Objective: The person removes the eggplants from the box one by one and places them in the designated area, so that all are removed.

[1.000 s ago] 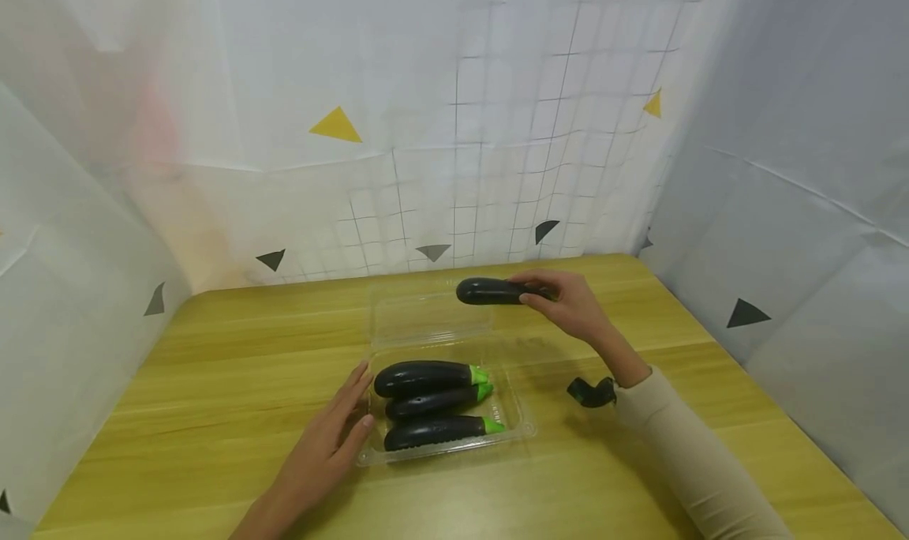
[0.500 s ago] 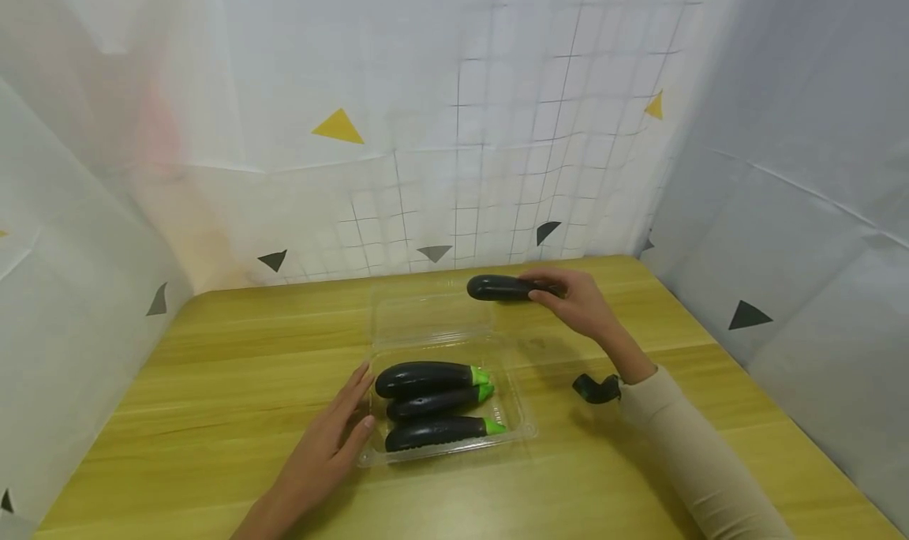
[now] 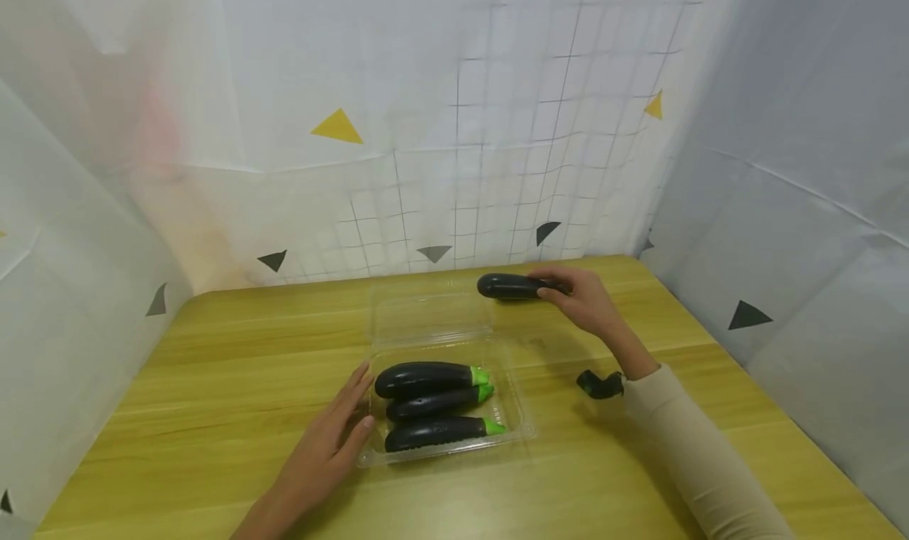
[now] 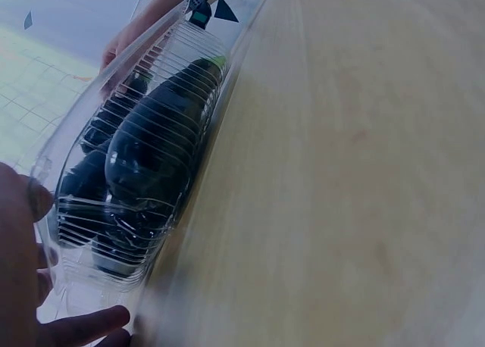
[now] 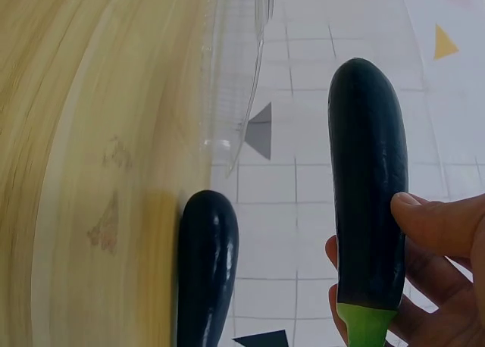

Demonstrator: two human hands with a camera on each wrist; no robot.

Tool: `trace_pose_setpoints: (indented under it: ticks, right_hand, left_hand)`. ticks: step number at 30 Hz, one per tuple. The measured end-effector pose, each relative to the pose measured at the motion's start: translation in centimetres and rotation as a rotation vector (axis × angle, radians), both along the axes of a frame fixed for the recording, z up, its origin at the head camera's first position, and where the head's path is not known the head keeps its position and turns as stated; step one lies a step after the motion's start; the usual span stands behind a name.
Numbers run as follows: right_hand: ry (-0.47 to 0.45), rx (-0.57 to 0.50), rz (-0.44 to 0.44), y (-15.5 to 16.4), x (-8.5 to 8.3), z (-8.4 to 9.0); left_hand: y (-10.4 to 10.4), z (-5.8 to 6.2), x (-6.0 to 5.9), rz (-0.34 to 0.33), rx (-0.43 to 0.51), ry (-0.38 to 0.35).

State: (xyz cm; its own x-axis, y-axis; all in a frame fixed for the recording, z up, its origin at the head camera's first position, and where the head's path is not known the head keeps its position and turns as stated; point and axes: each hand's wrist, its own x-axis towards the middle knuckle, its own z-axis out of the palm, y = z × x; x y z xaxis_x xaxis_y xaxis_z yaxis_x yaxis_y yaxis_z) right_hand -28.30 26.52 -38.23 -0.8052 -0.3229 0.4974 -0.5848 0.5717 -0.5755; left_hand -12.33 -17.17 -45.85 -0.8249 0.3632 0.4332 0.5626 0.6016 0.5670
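Enclosure: white sheeting (image 3: 234,106) stands at the back and both sides, the rear panel carrying a thin grid; dark, grey and yellow triangles are scattered over it, including a yellow triangle (image 3: 338,126) left of centre.
Work surface: wood-grain table (image 3: 234,350), reaching to the rear sheeting.
Packaging: clear plastic container (image 3: 490,442) on the table near centre; its transparent lid (image 3: 426,319) is opened back toward the rear sheeting.
Right arm: light-coloured sleeve (image 3: 696,445), extending over the right side of the table.
Left hand: the hand (image 3: 323,441) lies at the container's left wall, fingers extended and touching the rim; it grips no eggplant.
Right hand: the hand (image 3: 578,297) is raised beyond the container, to the right of the lid, thumb and fingers clamped on an eggplant. The two hands are well apart.
Held item: held eggplant (image 5: 370,188), clear of the table, rounded end pointing left, green stem end at the right hand.
Packed items: three eggplants lie side by side inside the container, green ends to the right: rear eggplant (image 3: 426,379), middle eggplant (image 3: 429,404), front eggplant (image 3: 436,433).
Loose item: another eggplant (image 5: 208,271) lies on the table in the right wrist view; its stem end is out of frame.
Cuff fitting: small black device (image 3: 600,384) at the right cuff.
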Motion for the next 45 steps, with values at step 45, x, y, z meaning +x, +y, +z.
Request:
trace_pose_setpoints:
  ticks: [45]
  right_hand:
    - [-0.094, 0.024, -0.081, 3.6, -3.0, -3.5]
  left_hand:
    - [-0.1, -0.1, -0.1, -0.011, 0.012, 0.024]
